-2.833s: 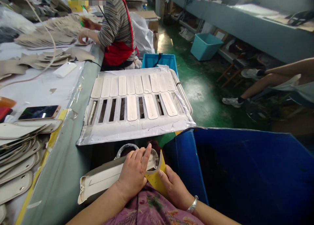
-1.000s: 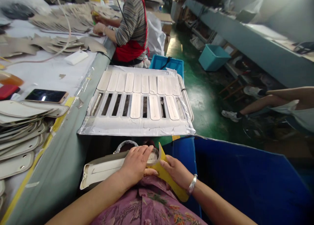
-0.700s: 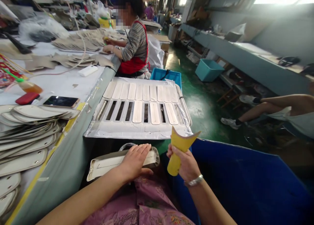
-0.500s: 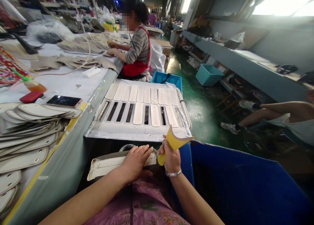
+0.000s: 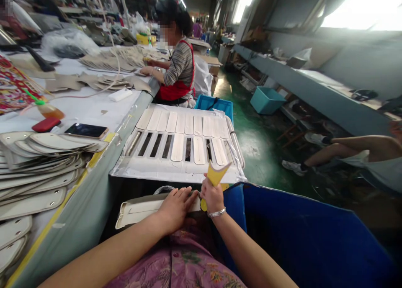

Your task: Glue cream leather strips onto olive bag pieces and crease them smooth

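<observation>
Stretched fingers of my left hand [image 5: 176, 206] lie flat across a long white padded piece [image 5: 140, 212] with a grey edge, low in front of my body. My right hand [image 5: 214, 198] is closed round a yellow tool [image 5: 215, 175] that flares to a concave front edge. It is held upright just right of the piece's end. The palm side of my left hand is hidden. Beyond my hands, a white-covered rack [image 5: 147, 166] carries rows of white rounded strips [image 5: 178, 147], with dark slots between some of them.
On the left table lie stacked white pieces with eyelets [image 5: 40, 171], a phone [image 5: 86, 130], a red case [image 5: 46, 124] and a bottle of amber liquid [image 5: 50, 110]. A large blue bin [image 5: 298, 225] stands right. A co-worker in a red apron [image 5: 172, 93] sits ahead; another person's legs [image 5: 333, 150] extend at right.
The yellow tool has shifted slightly left with my right hand and turned more upright. My left hand stays on the white piece. The whole view has shifted a little.
</observation>
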`<action>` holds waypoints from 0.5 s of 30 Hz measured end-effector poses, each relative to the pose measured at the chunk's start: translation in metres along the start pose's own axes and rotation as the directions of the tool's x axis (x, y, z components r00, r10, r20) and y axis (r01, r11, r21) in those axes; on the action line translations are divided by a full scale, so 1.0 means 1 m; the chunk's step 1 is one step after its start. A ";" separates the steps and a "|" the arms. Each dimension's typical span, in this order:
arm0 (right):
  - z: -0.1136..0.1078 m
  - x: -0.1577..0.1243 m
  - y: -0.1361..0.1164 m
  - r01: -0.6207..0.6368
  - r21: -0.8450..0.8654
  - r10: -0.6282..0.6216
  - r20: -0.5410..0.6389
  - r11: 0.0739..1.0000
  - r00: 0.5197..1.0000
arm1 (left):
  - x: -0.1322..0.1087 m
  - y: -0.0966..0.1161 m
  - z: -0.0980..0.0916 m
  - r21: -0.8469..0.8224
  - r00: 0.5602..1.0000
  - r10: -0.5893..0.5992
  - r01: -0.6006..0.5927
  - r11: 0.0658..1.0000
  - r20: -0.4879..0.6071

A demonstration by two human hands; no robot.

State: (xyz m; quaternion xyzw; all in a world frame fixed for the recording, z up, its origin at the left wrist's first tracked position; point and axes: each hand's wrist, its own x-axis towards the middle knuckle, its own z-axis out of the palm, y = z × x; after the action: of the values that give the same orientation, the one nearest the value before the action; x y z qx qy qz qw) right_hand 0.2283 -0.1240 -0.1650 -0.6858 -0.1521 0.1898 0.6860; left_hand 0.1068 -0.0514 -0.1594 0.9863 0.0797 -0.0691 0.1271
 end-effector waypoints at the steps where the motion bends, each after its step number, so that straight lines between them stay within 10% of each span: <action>1: -0.003 -0.002 -0.001 -0.021 0.058 0.022 -0.021 0.998 1.000 | -0.001 0.000 0.002 -0.002 1.000 0.000 0.000 1.000 -0.018; 6: -0.003 -0.022 0.000 -0.119 0.433 0.187 -0.116 0.893 0.976 | -0.005 0.003 0.009 0.002 0.994 -0.044 0.044 0.999 -0.096; 15: -0.005 -0.022 0.004 -0.081 0.440 0.185 -0.199 0.894 0.962 | -0.002 0.002 0.013 -0.010 0.992 -0.043 0.042 0.999 -0.117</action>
State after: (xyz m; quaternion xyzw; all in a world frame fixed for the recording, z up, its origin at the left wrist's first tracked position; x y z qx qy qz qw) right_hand 0.2114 -0.1390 -0.1675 -0.5451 0.0234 0.1826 0.8179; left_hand 0.1035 -0.0574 -0.1710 0.9862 0.1082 -0.0135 0.1246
